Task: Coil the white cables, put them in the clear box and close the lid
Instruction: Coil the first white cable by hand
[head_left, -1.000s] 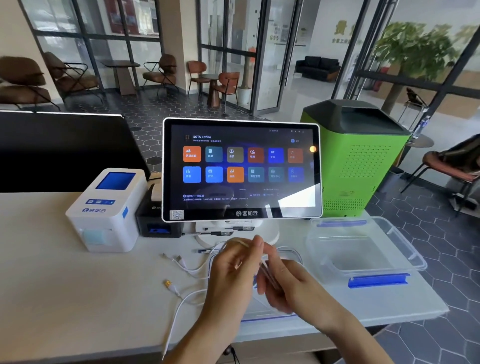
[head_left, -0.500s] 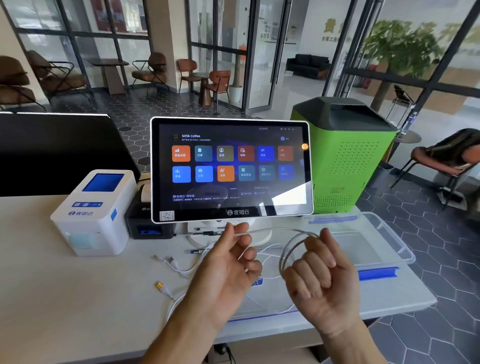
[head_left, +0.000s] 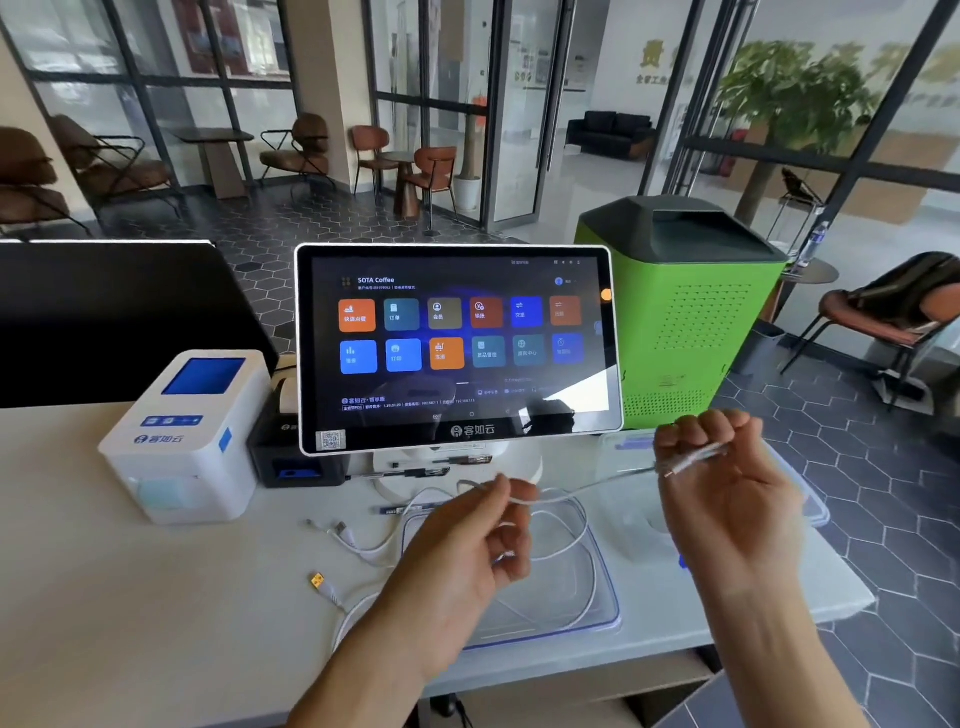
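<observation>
Between the hands: a white cable (head_left: 587, 488) stretches taut in the air, its span running from the left hand up to the right hand.
Left hand (head_left: 467, 561): raised above the table, thumb and fingertips (head_left: 501, 486) pinched on the cable; the other fingers curl loosely inward.
Right hand (head_left: 727, 493): raised higher and well apart from the left, palm toward the camera, fingers closed in a fist around the cable's end; a plug tip pokes out beside the thumb.
Below the hands: the cable's slack drops from the left hand and loops over the clear lid (head_left: 566, 618), which lies flat on the table with a blue edge.
Behind the right hand: the clear box (head_left: 631, 452) sits open on the table, mostly hidden by the hand and wrist; its contents cannot be told.
Left of the left hand: a second white cable (head_left: 358, 543) lies loose on the table, and nearer the camera a yellow-tipped plug (head_left: 318, 581) on another white lead.
Beyond the hands: a touchscreen terminal (head_left: 457, 348) stands upright on a white base, showing coloured icons.
Far left of the hands: a white printer (head_left: 187, 441) with a blue panel, and a small black printer (head_left: 291, 452) just beside it.
Support: a white table (head_left: 130, 597) bears all of these.
</observation>
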